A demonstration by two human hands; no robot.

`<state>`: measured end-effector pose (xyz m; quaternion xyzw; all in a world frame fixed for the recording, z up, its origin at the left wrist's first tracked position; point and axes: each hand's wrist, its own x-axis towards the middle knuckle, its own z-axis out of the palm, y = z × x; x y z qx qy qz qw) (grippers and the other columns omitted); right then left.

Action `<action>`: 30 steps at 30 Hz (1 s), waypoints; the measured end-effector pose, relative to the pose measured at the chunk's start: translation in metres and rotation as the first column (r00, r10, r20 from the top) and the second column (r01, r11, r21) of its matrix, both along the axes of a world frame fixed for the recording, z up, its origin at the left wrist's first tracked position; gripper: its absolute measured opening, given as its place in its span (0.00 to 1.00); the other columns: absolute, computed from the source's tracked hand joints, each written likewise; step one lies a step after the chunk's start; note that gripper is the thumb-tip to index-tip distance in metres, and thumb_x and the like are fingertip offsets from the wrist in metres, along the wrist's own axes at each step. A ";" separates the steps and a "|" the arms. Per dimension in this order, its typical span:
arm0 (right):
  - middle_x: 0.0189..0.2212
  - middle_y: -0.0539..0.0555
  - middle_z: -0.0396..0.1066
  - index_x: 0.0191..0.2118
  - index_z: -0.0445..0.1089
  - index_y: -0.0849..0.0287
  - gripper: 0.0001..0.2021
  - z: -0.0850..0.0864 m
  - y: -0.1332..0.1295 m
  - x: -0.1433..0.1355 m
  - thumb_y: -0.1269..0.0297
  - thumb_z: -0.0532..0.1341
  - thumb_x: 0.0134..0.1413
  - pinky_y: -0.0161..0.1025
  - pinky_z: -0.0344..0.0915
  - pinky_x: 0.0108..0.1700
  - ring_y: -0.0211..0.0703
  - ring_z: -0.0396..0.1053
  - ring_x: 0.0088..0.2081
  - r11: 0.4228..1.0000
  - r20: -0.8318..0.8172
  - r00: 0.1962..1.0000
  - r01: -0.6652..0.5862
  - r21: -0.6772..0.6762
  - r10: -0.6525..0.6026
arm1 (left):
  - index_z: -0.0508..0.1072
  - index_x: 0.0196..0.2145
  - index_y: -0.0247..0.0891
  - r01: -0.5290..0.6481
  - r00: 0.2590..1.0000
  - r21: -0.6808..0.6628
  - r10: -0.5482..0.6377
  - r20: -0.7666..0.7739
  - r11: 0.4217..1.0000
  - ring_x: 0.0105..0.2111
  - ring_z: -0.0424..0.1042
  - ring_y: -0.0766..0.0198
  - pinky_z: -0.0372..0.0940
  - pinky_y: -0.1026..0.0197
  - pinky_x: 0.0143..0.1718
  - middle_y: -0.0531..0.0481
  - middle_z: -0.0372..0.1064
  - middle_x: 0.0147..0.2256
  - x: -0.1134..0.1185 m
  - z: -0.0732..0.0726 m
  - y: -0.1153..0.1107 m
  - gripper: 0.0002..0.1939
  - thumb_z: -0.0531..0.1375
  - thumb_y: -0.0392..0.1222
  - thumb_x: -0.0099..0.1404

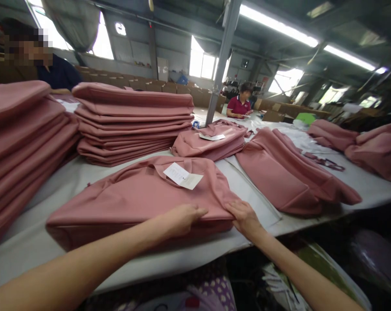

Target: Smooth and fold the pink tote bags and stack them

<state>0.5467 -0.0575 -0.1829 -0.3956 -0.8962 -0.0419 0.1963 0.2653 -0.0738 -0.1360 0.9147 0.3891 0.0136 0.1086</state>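
Observation:
A pink bag point(130, 192) lies flat on the white-covered table in front of me, with a handle at its top. A folded paper tag point(183, 175) rests on its upper face beside the handle. My left hand point(185, 218) is closed at the bag's near edge, thumb lying along the top and the other fingers mostly hidden. At the near right corner, my right hand point(245, 216) pinches the bag's edge between thumb and fingers. The underside of the bag is out of sight.
Stacks of folded pink bags point(133, 121) stand behind and at the left point(20, 151). More pink bags point(279, 172) lie to the right. A metal post point(221, 65) rises behind the table. Two people point(239, 106) are at the far side. The table's edge point(240, 246) runs close to me.

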 end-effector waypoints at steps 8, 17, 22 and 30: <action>0.49 0.59 0.69 0.54 0.66 0.59 0.22 -0.007 -0.015 0.015 0.56 0.58 0.54 0.46 0.63 0.52 0.50 0.66 0.50 0.963 -0.170 0.984 0.010 -0.271 -0.057 | 0.45 0.65 0.55 -0.136 0.971 0.221 0.174 -0.164 0.966 0.61 0.52 0.36 0.52 0.30 0.54 0.38 0.47 0.64 0.002 -0.095 -0.042 0.43 0.48 0.22 0.56; 0.29 0.58 0.73 0.31 0.75 0.60 0.20 0.007 0.040 -0.001 0.45 0.59 0.50 0.40 0.64 0.36 0.48 0.70 0.33 0.813 -0.234 0.801 0.452 -0.367 -0.551 | 0.40 0.64 0.61 -0.185 0.971 0.080 0.194 -0.138 0.980 0.63 0.44 0.37 0.48 0.30 0.56 0.39 0.40 0.66 -0.002 -0.082 -0.036 0.46 0.49 0.22 0.56; 0.27 0.56 0.74 0.27 0.75 0.58 0.20 -0.012 0.039 0.000 0.48 0.54 0.54 0.37 0.60 0.35 0.45 0.69 0.31 0.760 -0.250 0.725 0.558 -0.332 -0.642 | 0.42 0.63 0.62 -0.202 0.974 -0.017 0.199 -0.107 0.979 0.65 0.41 0.40 0.45 0.31 0.58 0.42 0.37 0.67 -0.004 -0.075 -0.037 0.46 0.47 0.21 0.57; 0.20 0.59 0.70 0.20 0.71 0.60 0.26 -0.016 0.023 0.048 0.45 0.49 0.53 0.40 0.55 0.28 0.47 0.65 0.25 0.642 -0.290 0.573 0.695 -0.322 -0.766 | 0.43 0.63 0.63 -0.160 0.986 -0.040 0.158 -0.047 0.986 0.65 0.39 0.40 0.44 0.31 0.58 0.41 0.35 0.67 -0.022 -0.091 -0.037 0.44 0.48 0.23 0.57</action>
